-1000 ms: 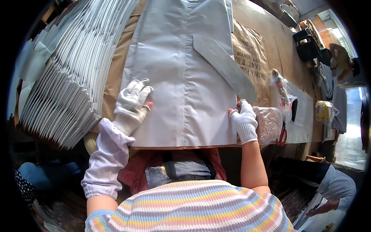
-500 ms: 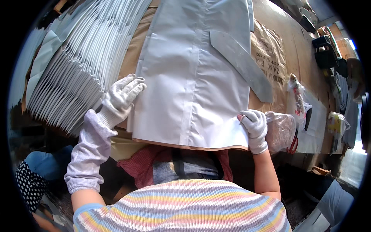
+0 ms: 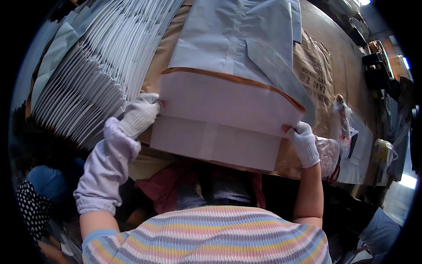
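Note:
A large white paper sack [image 3: 206,53] with a brown edge lies lengthwise in front of me. Its near end is lifted and turned back away from me as a wide flap [image 3: 220,99], the brown edge curving along its far side. At the flap's left corner, my gloved left hand [image 3: 141,114] is closed on the sack. My gloved right hand [image 3: 305,143] pinches the right corner between thumb and fingers. Beyond the flap, a flat grey strip [image 3: 274,64] with angled ends rests on the sack, partly hidden by it.
To the left stands a thick stack of folded white sacks [image 3: 83,88]. Brown printed paper [image 3: 314,66] covers the table at right. Plastic-wrapped items [image 3: 343,119] and a clear bag [image 3: 327,154] lie near the right edge. Another person's polka-dot garment [image 3: 33,209] shows at lower left.
The sack's near end, flat before, is now raised and turned back. My left hand has moved slightly down and closed on it; my right hand has moved slightly right, still holding its corner.

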Tool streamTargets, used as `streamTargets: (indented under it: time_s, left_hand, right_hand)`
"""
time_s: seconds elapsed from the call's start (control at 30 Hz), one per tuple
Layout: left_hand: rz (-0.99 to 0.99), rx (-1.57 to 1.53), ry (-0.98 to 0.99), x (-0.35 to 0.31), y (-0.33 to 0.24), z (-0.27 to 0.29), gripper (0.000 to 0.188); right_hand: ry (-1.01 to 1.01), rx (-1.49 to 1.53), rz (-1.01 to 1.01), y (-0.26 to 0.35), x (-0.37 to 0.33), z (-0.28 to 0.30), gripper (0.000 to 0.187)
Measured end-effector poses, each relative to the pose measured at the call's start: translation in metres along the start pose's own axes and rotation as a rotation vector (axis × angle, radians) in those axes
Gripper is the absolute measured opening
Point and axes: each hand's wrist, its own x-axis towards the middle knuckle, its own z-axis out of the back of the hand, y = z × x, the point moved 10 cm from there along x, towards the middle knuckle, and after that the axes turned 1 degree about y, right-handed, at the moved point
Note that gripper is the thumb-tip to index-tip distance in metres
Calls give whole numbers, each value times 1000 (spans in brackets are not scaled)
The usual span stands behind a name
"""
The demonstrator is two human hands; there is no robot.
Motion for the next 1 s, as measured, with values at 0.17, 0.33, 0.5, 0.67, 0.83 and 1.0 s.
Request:
streamTargets:
  time_s: [0.17,0.33,0.5,0.67,0.83,1.0]
  left_hand:
    - [-186,281,-552,-19,-19,-1,21]
    - [-263,517,-816,-26,-42,-12,24]
    - [-56,555,-708,-12,-29,-11,25]
    - [92,530,-611,-2,-20,-9,33]
    - [191,537,-563,7,-13,-11,31]
    - [136,534,-478,11,-20,-6,37]
  right_hand:
    - [-205,33,89,-26,20,-9,19]
    - [-563,-334,336,11,-15,-10,11]
    - [-509,-562,281,23,-3,-17,12]
    - [-531,-638,284,29,-3,-21,18]
    - [-685,-621,607,68,-17,-26,35]
    - [-322,-758,815,94,10,-87,61]
